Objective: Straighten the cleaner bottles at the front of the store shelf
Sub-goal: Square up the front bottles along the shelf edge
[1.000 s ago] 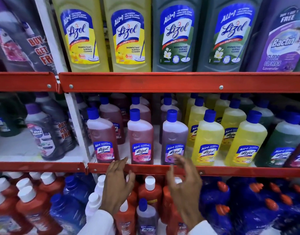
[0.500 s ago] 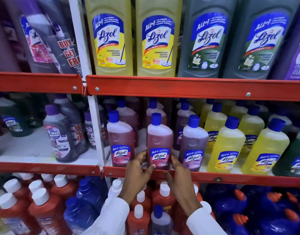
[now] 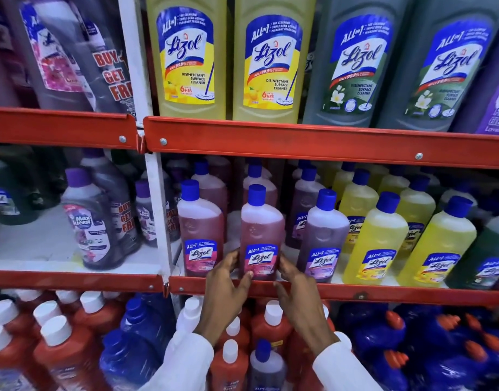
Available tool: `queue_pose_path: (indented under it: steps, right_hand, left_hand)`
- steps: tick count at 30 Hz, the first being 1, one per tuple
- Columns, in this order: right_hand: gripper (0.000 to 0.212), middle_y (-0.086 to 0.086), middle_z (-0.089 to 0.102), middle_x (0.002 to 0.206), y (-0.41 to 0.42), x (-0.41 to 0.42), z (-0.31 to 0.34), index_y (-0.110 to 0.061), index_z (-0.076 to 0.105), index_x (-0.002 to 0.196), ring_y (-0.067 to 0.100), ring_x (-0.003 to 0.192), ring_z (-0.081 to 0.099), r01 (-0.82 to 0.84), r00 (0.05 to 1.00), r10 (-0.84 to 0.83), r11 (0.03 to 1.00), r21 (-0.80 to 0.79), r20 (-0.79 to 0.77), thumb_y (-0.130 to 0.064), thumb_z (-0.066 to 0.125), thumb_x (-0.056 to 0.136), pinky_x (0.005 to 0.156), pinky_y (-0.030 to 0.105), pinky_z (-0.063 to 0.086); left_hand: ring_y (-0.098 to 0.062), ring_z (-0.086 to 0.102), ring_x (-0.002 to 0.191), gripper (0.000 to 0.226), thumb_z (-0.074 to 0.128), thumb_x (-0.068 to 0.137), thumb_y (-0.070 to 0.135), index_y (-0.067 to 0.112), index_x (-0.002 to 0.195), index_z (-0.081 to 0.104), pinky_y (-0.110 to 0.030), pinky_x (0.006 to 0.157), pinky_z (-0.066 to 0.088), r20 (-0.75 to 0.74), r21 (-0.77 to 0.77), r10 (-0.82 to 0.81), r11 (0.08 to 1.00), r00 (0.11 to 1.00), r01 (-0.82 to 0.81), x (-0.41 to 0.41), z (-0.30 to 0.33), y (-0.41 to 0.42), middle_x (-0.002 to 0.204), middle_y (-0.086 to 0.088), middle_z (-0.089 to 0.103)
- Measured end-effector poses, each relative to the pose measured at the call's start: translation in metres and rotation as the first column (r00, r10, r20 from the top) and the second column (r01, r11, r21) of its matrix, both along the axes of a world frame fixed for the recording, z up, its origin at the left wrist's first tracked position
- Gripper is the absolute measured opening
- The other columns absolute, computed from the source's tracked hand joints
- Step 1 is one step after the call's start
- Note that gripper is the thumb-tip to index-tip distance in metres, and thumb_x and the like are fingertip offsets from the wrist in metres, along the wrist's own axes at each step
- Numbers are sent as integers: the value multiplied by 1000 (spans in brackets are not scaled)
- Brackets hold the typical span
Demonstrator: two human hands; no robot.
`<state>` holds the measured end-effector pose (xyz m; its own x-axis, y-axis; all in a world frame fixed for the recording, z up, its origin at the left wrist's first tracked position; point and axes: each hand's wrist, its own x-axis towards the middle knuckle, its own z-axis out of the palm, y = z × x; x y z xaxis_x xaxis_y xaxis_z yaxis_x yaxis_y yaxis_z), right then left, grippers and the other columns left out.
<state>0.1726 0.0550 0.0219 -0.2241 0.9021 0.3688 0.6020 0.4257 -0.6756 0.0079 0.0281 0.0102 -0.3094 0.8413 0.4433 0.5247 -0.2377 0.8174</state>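
Observation:
A row of blue-capped Lizol cleaner bottles stands at the front of the middle shelf (image 3: 383,295). The pink bottle (image 3: 261,224) in the middle of that row stands upright, label forward. My left hand (image 3: 224,289) cups its lower left side, thumb on the front. My right hand (image 3: 294,289) presses its lower right side. Another pink bottle (image 3: 200,224) stands just left, a purple one (image 3: 323,232) just right, and two yellow bottles (image 3: 376,238) further right. Both sleeves are white.
Tall yellow and green Lizol bottles (image 3: 270,57) fill the upper shelf. A white upright post (image 3: 158,210) divides the bays, with dark Max Kleen bottles (image 3: 90,221) to its left. Red, white-capped bottles (image 3: 59,342) and blue bottles (image 3: 383,340) crowd the lower shelf.
Both hands rose from the red shelf edge and closed in on the middle pink bottle, now holding its base from both sides. The view shifted left and closer.

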Motion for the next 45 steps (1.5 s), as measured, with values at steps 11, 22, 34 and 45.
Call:
queue_pose_path:
  steps: [11, 22, 34, 45]
  right_hand:
    - [60, -7, 65, 131, -7, 8, -6, -21, 54, 139, 9, 118, 63, 21, 995, -11, 994, 104, -96, -2, 65, 83, 102, 21, 45]
    - [52, 3, 66, 118, -6, 88, -16, -14, 58, 122, 22, 105, 66, 305, 902, -253, 947, 103, -350, 3, 70, 75, 95, 34, 52]
    - [64, -4, 71, 123, 25, 110, -7, -17, 53, 137, 9, 110, 68, 24, 984, -25, 1000, -8, -175, -1, 71, 78, 97, 31, 54]
    - [60, -4, 69, 127, 24, 113, -8, -21, 52, 138, 9, 113, 66, -10, 977, 3, 1000, -29, -213, -14, 74, 83, 98, 31, 54]
  left_hand:
    - [-4, 65, 110, 47, 67, 88, 7, 20, 132, 57, -31, 96, 55, 91, 82, 76, 993, 993, -83, 7, 1, -9, 122, 6, 71]
    - [-2, 66, 105, 36, 64, 82, 22, 26, 117, 66, -29, 93, 54, 32, 157, 14, 987, 999, -19, 94, 5, -17, 113, 10, 73]
    - [-2, 69, 100, 43, 68, 82, 30, 20, 124, 66, -32, 90, 57, -97, -11, -7, 1000, 995, 6, 110, 8, 21, 113, 7, 76]
    - [19, 62, 92, 38, 75, 85, 19, 24, 121, 66, -26, 88, 58, -63, 1, 7, 1000, 998, -7, 115, 6, 18, 106, 23, 69]
